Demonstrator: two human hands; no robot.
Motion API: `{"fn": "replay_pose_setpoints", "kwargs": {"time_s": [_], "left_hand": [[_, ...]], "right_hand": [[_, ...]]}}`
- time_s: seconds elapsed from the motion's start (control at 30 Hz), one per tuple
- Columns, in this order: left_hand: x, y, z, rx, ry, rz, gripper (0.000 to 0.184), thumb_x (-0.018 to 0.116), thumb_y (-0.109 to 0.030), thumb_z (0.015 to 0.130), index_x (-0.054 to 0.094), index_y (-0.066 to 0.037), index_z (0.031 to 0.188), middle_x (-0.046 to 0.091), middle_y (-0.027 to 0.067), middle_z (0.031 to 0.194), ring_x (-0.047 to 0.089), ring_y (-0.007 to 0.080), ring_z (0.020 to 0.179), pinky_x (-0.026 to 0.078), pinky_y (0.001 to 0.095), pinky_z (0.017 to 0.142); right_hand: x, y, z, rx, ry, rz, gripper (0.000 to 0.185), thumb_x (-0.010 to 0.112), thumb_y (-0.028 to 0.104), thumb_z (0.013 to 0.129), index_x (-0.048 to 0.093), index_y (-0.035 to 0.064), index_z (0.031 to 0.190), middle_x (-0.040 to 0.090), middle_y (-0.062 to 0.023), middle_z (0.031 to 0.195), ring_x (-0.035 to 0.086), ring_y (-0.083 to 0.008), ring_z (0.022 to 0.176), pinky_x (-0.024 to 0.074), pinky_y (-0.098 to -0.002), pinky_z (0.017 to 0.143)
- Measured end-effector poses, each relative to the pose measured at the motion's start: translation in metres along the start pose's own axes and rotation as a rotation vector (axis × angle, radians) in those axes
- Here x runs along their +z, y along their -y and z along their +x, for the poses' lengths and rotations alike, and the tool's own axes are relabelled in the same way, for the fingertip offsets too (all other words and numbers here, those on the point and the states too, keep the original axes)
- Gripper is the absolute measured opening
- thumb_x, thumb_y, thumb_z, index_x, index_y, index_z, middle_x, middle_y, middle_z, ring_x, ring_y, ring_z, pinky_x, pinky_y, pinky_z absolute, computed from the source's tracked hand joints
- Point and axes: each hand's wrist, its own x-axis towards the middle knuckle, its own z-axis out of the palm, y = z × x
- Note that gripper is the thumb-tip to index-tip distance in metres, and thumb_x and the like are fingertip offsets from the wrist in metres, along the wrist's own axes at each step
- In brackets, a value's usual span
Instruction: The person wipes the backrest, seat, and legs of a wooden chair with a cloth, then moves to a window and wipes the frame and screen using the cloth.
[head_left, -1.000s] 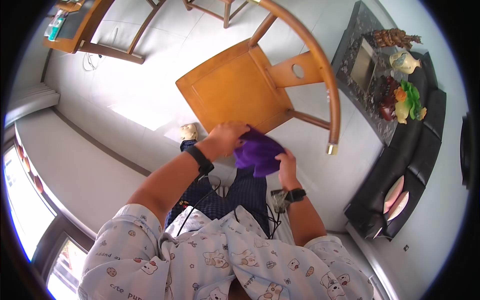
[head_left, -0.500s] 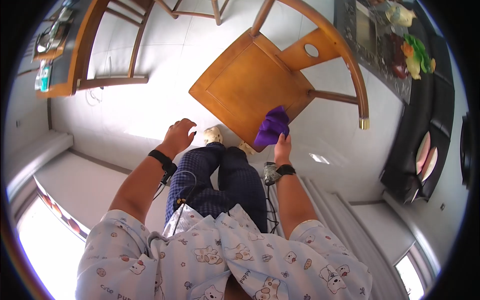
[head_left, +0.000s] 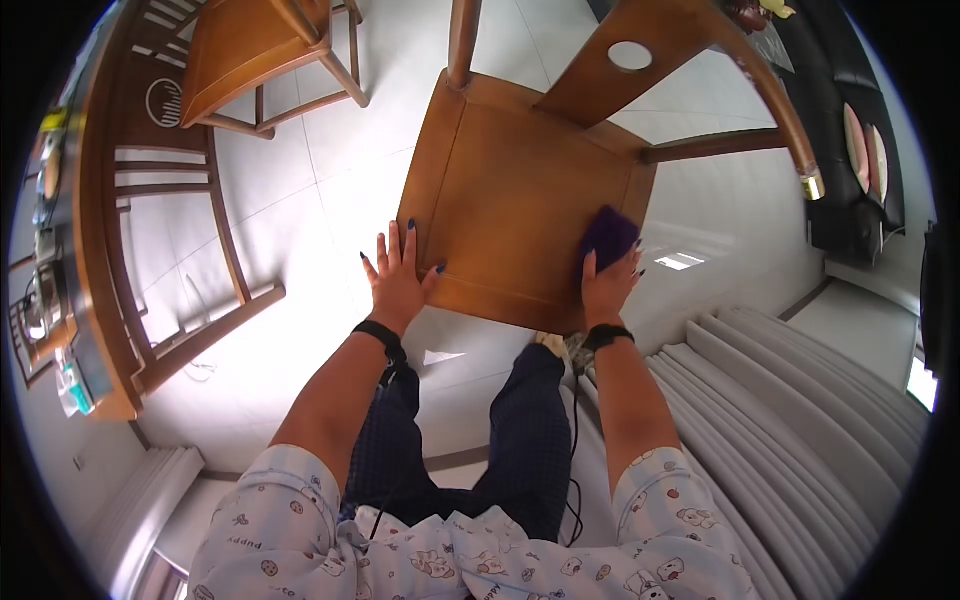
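A wooden chair (head_left: 510, 200) with a curved backrest and a round hole in its back slat stands before me, its seat close to my legs. My left hand (head_left: 400, 290) lies at the seat's left front edge, fingers spread and stretched out, the thumb over the seat top. At the right side of the seat, my right hand (head_left: 610, 288) grips a purple cloth (head_left: 608, 236) and presses it near the front right corner. The cloth is bunched, and the palm side of that hand is hidden.
Another wooden chair (head_left: 255, 55) stands at the upper left, beside a slatted chair (head_left: 215, 240) and a table (head_left: 105, 300) with small items on it. Grey curtains (head_left: 780, 390) hang at the lower right. A black sofa (head_left: 815, 60) is at the upper right.
My left hand has moved from the air onto the chair's left edge. My right hand has brought the purple cloth to the seat's right side. The chair appears closer and turned in view.
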Motion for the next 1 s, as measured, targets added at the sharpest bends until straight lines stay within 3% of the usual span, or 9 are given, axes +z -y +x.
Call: {"fn": "replay_pose_setpoints", "kwargs": {"time_s": [0.1, 0.23, 0.33, 0.43, 0.57, 0.77, 0.9, 0.97, 1.0], "left_hand": [[0.012, 0.006, -0.003, 0.120, -0.209, -0.162, 0.078, 0.062, -0.040, 0.081, 0.029, -0.004, 0.142, 0.018, 0.0199, 0.150, 0.019, 0.0381, 0.138, 0.017, 0.0590, 0.108], [0.023, 0.015, 0.000, 0.164, -0.271, -0.273, 0.080, 0.062, -0.039, 0.080, 0.029, 0.001, 0.140, 0.018, 0.0222, 0.150, 0.023, 0.0404, 0.136, 0.020, 0.0583, 0.107], [0.034, 0.023, -0.006, 0.251, -0.389, -0.328, 0.086, 0.055, -0.050, 0.082, 0.024, 0.006, 0.140, 0.020, 0.0261, 0.149, 0.021, 0.0429, 0.137, 0.018, 0.0567, 0.107], [0.040, 0.032, -0.006, 0.371, -0.494, -0.338, 0.092, 0.048, -0.062, 0.082, 0.027, 0.008, 0.138, 0.022, 0.0314, 0.146, 0.022, 0.0443, 0.137, 0.018, 0.0574, 0.106], [0.030, 0.039, -0.010, 0.554, -0.417, -0.105, 0.101, 0.050, -0.075, 0.072, 0.036, 0.000, 0.137, 0.027, 0.0268, 0.146, 0.025, 0.0421, 0.136, 0.021, 0.0569, 0.105], [0.034, 0.031, -0.008, 0.520, -0.396, -0.065, 0.105, 0.051, -0.079, 0.067, 0.037, -0.001, 0.138, 0.034, 0.0170, 0.146, 0.026, 0.0375, 0.137, 0.023, 0.0542, 0.105], [0.035, 0.028, -0.013, 0.503, -0.377, -0.066, 0.111, 0.046, -0.082, 0.066, 0.033, 0.001, 0.139, 0.029, 0.0205, 0.147, 0.023, 0.0386, 0.138, 0.018, 0.0553, 0.107], [0.036, 0.025, -0.018, 0.515, -0.407, -0.043, 0.112, 0.044, -0.083, 0.067, 0.030, 0.001, 0.140, 0.025, 0.0237, 0.148, 0.022, 0.0396, 0.138, 0.016, 0.0563, 0.107], [0.035, 0.022, -0.025, 0.552, -0.372, -0.026, 0.113, 0.043, -0.082, 0.068, 0.027, 0.002, 0.141, 0.021, 0.0296, 0.147, 0.020, 0.0448, 0.137, 0.014, 0.0580, 0.107]], "right_hand": [[0.015, 0.060, 0.048, -0.107, -0.185, 0.084, 0.078, 0.058, 0.047, 0.083, 0.037, -0.0132, 0.129, 0.033, -0.0303, 0.139, 0.030, -0.0426, 0.132, 0.0281, -0.0498, 0.107], [0.040, 0.181, 0.066, -0.531, -0.151, 0.196, 0.072, 0.064, 0.040, 0.082, 0.043, -0.0167, 0.120, 0.036, -0.0350, 0.134, 0.034, -0.0467, 0.127, 0.0328, -0.0481, 0.104], [0.038, 0.243, 0.020, -0.738, 0.026, 0.418, 0.065, 0.065, 0.035, 0.081, 0.045, -0.0108, 0.122, 0.038, -0.0327, 0.134, 0.036, -0.0444, 0.128, 0.0343, -0.0470, 0.103], [0.021, 0.220, -0.036, -0.860, 0.189, 0.459, 0.064, 0.065, 0.033, 0.078, 0.045, -0.0016, 0.129, 0.037, -0.0296, 0.136, 0.034, -0.0387, 0.131, 0.0330, -0.0458, 0.103], [-0.014, 0.111, -0.076, -0.713, 0.260, 0.265, 0.067, 0.066, 0.029, 0.079, 0.040, -0.0023, 0.132, 0.039, -0.0296, 0.135, 0.038, -0.0377, 0.128, 0.0335, -0.0473, 0.103], [-0.018, -0.041, -0.088, 0.116, -0.020, 0.457, 0.056, 0.060, 0.013, 0.085, 0.037, -0.0127, 0.129, 0.042, -0.0311, 0.131, 0.047, -0.0416, 0.116, 0.0355, -0.0430, 0.101], [-0.007, -0.018, -0.078, -0.189, -0.241, 0.178, 0.039, 0.065, 0.014, 0.083, 0.049, -0.0070, 0.112, 0.039, -0.0390, 0.128, 0.044, -0.0497, 0.116, 0.0360, -0.0464, 0.100], [0.006, 0.021, -0.079, -0.329, -0.206, 0.275, 0.031, 0.066, 0.015, 0.082, 0.051, -0.0045, 0.100, 0.036, -0.0397, 0.130, 0.041, -0.0528, 0.117, 0.0359, -0.0511, 0.100], [0.026, 0.041, -0.082, -0.531, -0.351, 0.410, 0.035, 0.069, 0.019, 0.079, 0.052, -0.0043, 0.099, 0.032, -0.0395, 0.133, 0.037, -0.0526, 0.121, 0.0331, -0.0564, 0.100]]}}
